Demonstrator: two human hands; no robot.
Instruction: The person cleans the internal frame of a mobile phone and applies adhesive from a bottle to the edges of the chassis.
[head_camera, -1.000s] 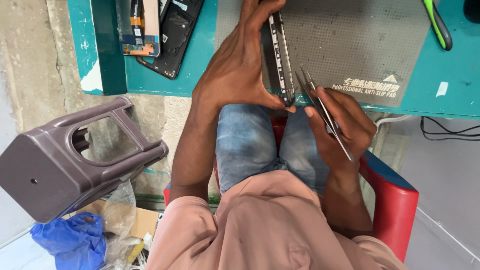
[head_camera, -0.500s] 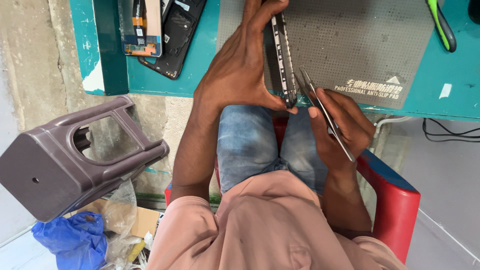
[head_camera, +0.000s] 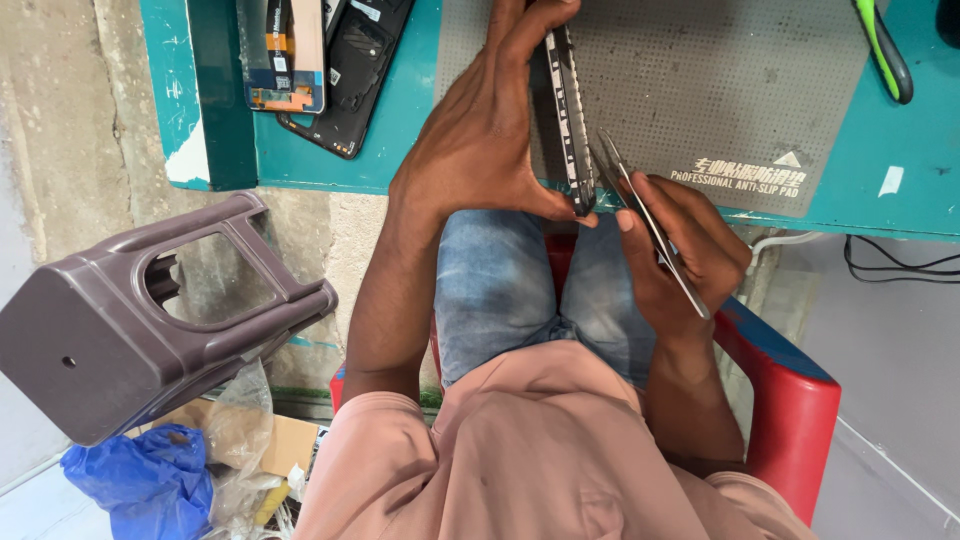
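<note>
A teal table carries a grey mat, its far side cut off. The left hand grips a phone on edge between thumb and fingertips; the right hand pinches tweezers, tips just beside the phone's lower end, contact unclear.

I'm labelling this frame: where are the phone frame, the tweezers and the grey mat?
phone frame (head_camera: 566, 110), head view, on its upturned side edge.
tweezers (head_camera: 650, 225), head view, mid-shaft.
grey mat (head_camera: 720, 80), head view, bare perforated surface.

Short-sleeved salmon-pink shirt, faded blue jeans, bare forearms.
</note>
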